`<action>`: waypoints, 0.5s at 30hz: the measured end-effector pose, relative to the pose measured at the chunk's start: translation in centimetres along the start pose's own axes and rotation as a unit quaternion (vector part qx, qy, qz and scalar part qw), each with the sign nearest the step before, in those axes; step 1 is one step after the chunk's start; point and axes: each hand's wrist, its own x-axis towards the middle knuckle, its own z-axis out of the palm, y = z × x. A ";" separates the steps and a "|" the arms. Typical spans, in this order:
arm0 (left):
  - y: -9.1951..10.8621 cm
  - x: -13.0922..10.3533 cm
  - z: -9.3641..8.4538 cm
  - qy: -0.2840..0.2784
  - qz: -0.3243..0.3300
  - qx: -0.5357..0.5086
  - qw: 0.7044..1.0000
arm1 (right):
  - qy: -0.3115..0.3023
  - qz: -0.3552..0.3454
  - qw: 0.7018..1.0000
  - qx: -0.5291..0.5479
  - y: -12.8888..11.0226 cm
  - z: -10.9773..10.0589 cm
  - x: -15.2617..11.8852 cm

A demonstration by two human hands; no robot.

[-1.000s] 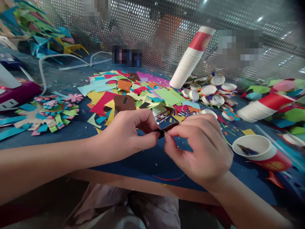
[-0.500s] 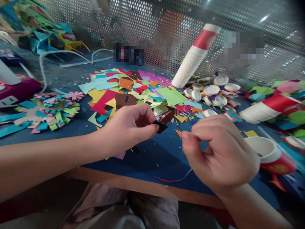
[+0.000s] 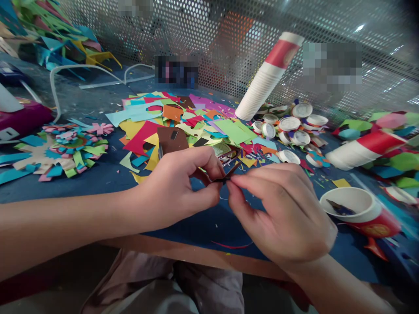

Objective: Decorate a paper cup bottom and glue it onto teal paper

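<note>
Near the table's front edge, my left hand pinches a small black piece between thumb and forefinger. My right hand has its thumb and forefinger pressed together on the right end of that same piece. The two sets of fingertips are almost touching. A dark brown strip sticks up between them, partly hidden by the fingers. Behind my left hand lies a brown sheet with a small dark slot, on the edge of a heap of coloured paper scraps.
A tall stack of paper cups leans at the back. Small round cup pieces lie beside it. A red-white cup stands right of my right hand. Paper flowers and a purple device are at left.
My right hand has moved left and closed on the black piece held by my left hand. The view has shifted slightly.
</note>
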 end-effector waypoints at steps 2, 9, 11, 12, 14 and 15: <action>-0.1 -0.1 0.0 -0.002 0.018 0.029 0.999 | -0.002 -0.004 1.000 -0.004 -0.1 0.0 0.1; -0.7 -0.6 0.0 0.011 0.044 0.067 0.997 | -0.028 -0.052 0.998 -0.038 -0.4 0.1 -0.4; -0.8 -0.6 0.1 0.016 0.043 0.076 0.996 | -0.045 -0.078 0.994 -0.059 -0.5 0.1 -0.5; -0.8 -0.6 0.1 0.017 0.043 0.082 0.996 | -0.051 -0.089 0.993 -0.065 -0.5 0.1 -0.6; -0.9 -0.6 0.0 0.015 0.042 0.101 0.994 | -0.063 -0.107 0.989 -0.076 -0.7 0.1 -0.6; -0.8 -0.6 0.0 0.012 0.042 0.111 0.993 | -0.067 -0.115 0.988 -0.082 -0.8 0.1 -0.5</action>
